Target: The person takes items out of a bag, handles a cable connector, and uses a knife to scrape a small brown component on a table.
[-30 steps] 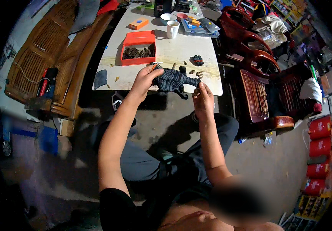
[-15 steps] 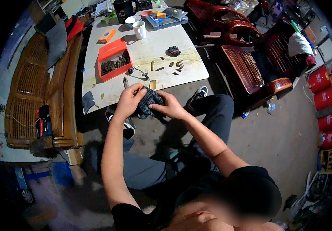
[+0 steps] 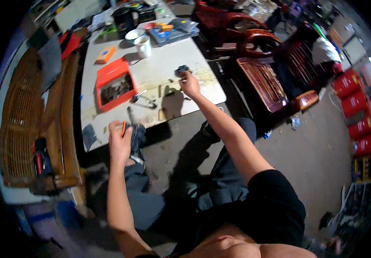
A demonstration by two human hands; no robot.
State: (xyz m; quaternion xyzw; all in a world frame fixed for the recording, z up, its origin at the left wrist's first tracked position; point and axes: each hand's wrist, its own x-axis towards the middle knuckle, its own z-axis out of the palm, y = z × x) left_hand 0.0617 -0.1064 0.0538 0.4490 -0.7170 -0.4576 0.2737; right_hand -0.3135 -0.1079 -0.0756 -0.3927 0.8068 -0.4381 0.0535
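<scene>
A dark knit glove (image 3: pixel 138 135) with an orange cuff hangs from my left hand (image 3: pixel 119 139), whose fingers are closed on the cuff by the near left edge of the table. Over the right part of the table stretches my right hand (image 3: pixel 190 84). Its fingertips are at a second dark glove (image 3: pixel 181 69), a crumpled bundle lying on the tabletop. The fingers look closed on that bundle, which stays at table level. Short dark pieces (image 3: pixel 170 90) lie beside and partly under my right hand.
On the white table (image 3: pixel 164 56) stand an orange-red box (image 3: pixel 117 89) of dark pieces, a white mug (image 3: pixel 143 46), a bowl (image 3: pixel 134 35) and a blue case (image 3: pixel 174 36). A dark cord (image 3: pixel 144 99) lies near the box. Wooden seats (image 3: pixel 265 86) flank both sides.
My hands have parted. The left has moved down and left with the knit glove, while the right has let go of it and reached forward to the bundled glove.
</scene>
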